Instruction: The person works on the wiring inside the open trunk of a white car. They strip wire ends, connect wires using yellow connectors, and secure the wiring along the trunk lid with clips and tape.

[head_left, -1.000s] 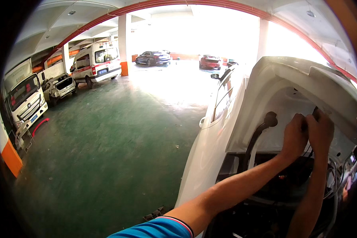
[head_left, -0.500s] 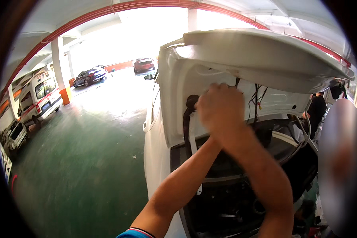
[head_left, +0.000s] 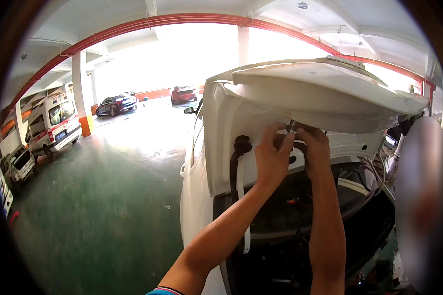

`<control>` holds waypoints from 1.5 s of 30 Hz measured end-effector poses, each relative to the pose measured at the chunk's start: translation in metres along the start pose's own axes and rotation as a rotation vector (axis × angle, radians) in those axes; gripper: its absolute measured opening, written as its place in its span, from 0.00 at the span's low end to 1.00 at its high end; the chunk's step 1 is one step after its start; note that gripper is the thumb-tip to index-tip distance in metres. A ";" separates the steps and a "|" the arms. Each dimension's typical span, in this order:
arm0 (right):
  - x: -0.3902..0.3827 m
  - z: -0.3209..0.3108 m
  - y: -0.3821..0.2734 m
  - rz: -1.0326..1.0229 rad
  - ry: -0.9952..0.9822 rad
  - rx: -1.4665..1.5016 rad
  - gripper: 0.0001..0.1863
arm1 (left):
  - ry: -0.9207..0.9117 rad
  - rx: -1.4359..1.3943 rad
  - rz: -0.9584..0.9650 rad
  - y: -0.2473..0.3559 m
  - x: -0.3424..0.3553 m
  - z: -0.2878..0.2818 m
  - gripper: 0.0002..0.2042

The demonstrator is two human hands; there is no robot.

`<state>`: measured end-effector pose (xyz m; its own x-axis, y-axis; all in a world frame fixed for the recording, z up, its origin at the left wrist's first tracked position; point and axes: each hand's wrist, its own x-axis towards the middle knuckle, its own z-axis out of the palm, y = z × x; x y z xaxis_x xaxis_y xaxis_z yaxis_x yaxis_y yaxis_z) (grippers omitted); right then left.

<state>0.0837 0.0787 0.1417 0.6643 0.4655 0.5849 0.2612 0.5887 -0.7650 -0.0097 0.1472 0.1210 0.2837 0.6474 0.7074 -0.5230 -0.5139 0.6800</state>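
1. While both hands are raised under the open trunk lid, the left hand and right hand have fingertips bent inward; which one grasps, I cannot tell.
2. Just under the lid, a small dark piece sits between those fingertips, about equally near both hands, long axis roughly upright.
3. A dark sleeve edges the lid's left side; the trunk well opens below.
4. Left of the lid spreads green floor.

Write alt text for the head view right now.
A person's bare left hand and bare right hand meet at a small dark piece beneath a raised white curved trunk lid. A white, red-striped van stands across the green floor at left.
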 end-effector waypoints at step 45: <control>-0.119 -0.096 -0.035 0.036 -0.053 -0.517 0.15 | -0.193 -0.222 -0.204 -0.011 0.023 -0.018 0.13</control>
<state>0.0628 -0.0601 0.0730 0.6461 0.5202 0.5586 0.5596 0.1748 -0.8101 -0.0117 0.1777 0.1266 0.5363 0.5947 0.5989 -0.5958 -0.2359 0.7677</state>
